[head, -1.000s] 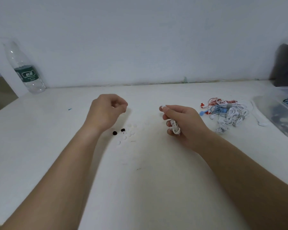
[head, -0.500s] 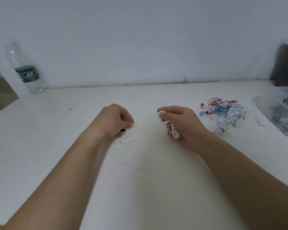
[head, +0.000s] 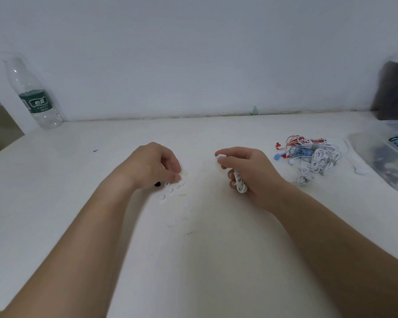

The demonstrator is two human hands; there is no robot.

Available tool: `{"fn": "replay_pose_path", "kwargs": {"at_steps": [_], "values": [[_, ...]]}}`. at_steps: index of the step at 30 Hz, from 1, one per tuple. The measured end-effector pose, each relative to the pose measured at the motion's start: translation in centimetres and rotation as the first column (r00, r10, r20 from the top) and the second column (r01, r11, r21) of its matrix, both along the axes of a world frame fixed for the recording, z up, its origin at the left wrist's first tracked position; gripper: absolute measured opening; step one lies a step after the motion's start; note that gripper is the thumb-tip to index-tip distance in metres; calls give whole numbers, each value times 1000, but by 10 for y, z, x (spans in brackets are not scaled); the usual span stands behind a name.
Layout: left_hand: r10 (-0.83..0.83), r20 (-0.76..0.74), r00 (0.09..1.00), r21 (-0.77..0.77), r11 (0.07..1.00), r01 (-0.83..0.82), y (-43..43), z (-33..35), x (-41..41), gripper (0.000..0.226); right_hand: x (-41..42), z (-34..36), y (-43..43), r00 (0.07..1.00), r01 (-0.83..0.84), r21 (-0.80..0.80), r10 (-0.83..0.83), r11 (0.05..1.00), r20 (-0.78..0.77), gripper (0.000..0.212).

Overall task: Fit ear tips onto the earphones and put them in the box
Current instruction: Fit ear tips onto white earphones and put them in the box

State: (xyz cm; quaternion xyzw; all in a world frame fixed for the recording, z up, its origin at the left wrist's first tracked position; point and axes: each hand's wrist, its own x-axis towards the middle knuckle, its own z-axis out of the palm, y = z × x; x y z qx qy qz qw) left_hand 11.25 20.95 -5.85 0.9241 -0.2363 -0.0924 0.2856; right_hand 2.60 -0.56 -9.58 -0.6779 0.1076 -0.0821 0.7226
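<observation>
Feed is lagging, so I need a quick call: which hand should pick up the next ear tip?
Left. The left hand has its fingertips down at the loose ear tips; the right hand is full, gripping the coiled white earphones with one earbud pinched.

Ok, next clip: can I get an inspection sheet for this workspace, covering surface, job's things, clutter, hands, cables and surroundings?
Surface: white table, a few faint marks.
Job's things: loose white ear tips and one black ear tip by the left hand; clear box at the right edge, contents blurred.
Clutter: water bottle at back left.
Hands: left hand fingertips down among the ear tips, pinch not confirmable; right hand grips bundled white earphones, one earbud at its fingertips.
Cables: tangled earphone pile, red, blue and white, beside the box.
Surroundings: white wall; dark object at back right.
</observation>
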Motion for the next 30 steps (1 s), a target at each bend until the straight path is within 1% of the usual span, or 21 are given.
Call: {"fn": "replay_pose_path", "kwargs": {"at_steps": [5, 7, 8, 9, 10, 11, 13, 14, 16, 19, 23, 26, 30], "values": [[14, 9, 1000, 29, 999, -14, -3, -4, 3, 14, 0, 0, 0, 1000, -9, 2, 9, 1000, 3, 9], [41, 19, 999, 8, 999, -41, -4, -4, 2, 15, -1, 1, 0, 1000, -14, -1, 14, 1000, 3, 10], [60, 34, 998, -33, 998, -59, -3, -3, 1, 15, -2, 1, 0, 1000, -17, -2, 17, 1000, 3, 10], [83, 46, 996, -111, 991, -77, -3, -2, 1, 14, -2, 2, 0, 1000, -22, -2, 22, 1000, 3, 11], [107, 37, 994, -223, 970, -96, -3, 1, 1, 12, -3, 3, 0, 1000, -29, -3, 29, 1000, 5, 11], [123, -4, 992, -353, 928, -116, -3, 4, 0, 11, -4, 4, 1, 999, -37, -6, 37, 999, 8, 10], [78, -171, 982, -576, 801, -164, -7, 9, -6, 12, -5, 6, 3, 998, -56, 2, 56, 998, 22, 8], [16, -269, 963, -652, 733, -195, -11, 10, -9, 12, -6, 7, 5, 997, -63, 21, 62, 998, 36, 8], [-120, -415, 902, -736, 627, -255, -19, 8, -14, 14, -7, 10, 7, 995, -75, 76, 69, 994, 73, 11], [-266, -507, 820, -775, 558, -297, -29, 3, -18, 16, -9, 14, 9, 987, -99, 112, 83, 989, 139, 13], [-388, -526, 757, -806, 512, -298, -37, -1, -23, 20, -12, 18, 10, 982, -99, 107, 80, 989, 172, 10], [-420, -524, 741, -818, 491, -300, -40, -3, -24, 24, -12, 19, 8, 983, -67, 105, 48, 992, 177, 5], [-397, -534, 746, -817, 471, -333, -38, -3, -21, 22, -10, 18, 6, 987, -45, 110, 27, 993, 158, 4]]}}
